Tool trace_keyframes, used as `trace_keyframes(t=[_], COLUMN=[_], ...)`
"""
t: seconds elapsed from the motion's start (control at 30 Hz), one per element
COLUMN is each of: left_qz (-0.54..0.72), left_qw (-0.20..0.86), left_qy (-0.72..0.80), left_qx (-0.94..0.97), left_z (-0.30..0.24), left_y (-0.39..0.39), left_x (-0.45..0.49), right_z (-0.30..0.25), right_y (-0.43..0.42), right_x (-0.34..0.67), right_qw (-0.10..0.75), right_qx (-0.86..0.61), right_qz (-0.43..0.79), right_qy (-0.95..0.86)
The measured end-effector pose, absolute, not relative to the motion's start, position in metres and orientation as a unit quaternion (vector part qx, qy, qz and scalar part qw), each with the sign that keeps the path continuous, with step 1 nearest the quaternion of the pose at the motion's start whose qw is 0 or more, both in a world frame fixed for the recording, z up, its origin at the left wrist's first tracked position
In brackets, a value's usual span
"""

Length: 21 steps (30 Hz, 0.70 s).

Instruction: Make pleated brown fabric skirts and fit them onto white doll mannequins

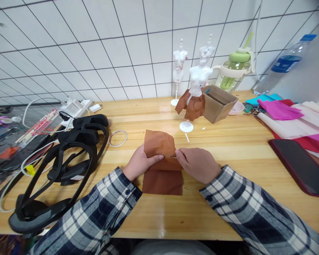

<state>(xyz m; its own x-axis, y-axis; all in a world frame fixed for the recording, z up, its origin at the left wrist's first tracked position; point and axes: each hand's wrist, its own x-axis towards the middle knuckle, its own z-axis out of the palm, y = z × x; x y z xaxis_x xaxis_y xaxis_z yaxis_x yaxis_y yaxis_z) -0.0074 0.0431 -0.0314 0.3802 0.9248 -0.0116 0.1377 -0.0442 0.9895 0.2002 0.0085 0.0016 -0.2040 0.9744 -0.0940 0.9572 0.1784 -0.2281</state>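
Note:
A piece of brown fabric (pixel 162 177) lies on the wooden table (pixel 228 141) in front of me, its upper part folded up. My left hand (pixel 139 163) pinches the fabric along the fold from the left. My right hand (pixel 199 163) pinches the same fold from the right, and a thin needle or pin seems to sit between its fingertips. Behind stands a small white mannequin (pixel 198 79) wearing a brown fabric skirt (pixel 192 106), with a second bare mannequin (pixel 179 67) farther back.
Black headsets (pixel 69 159) and cables lie at left, with a white ring (pixel 118 138) beside them. A cardboard box (pixel 219 102), green jug (pixel 235 69), water bottle (pixel 281 69), coloured fabrics (pixel 289 117) and a dark phone (pixel 300 164) sit at right.

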Motion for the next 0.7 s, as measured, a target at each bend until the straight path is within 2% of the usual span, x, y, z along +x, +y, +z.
trace_keyframes(t=[0.2,0.7], left_qz=[0.356,0.37], left_qw=[0.528,0.53], left_qy=[0.434,0.426], left_qx=[0.637,0.633], left_z=[-0.0317,-0.0323], left_y=[0.0437,0.0426], left_x=[-0.0071,-0.0067], right_z=[0.0027,0.0042], right_y=[0.0089,0.009], right_x=[0.2006,0.2004], right_qw=[0.03,0.021], right_qx=[-0.624,-0.619], right_qz=[0.157,0.151], right_qy=[-0.764,-0.77])
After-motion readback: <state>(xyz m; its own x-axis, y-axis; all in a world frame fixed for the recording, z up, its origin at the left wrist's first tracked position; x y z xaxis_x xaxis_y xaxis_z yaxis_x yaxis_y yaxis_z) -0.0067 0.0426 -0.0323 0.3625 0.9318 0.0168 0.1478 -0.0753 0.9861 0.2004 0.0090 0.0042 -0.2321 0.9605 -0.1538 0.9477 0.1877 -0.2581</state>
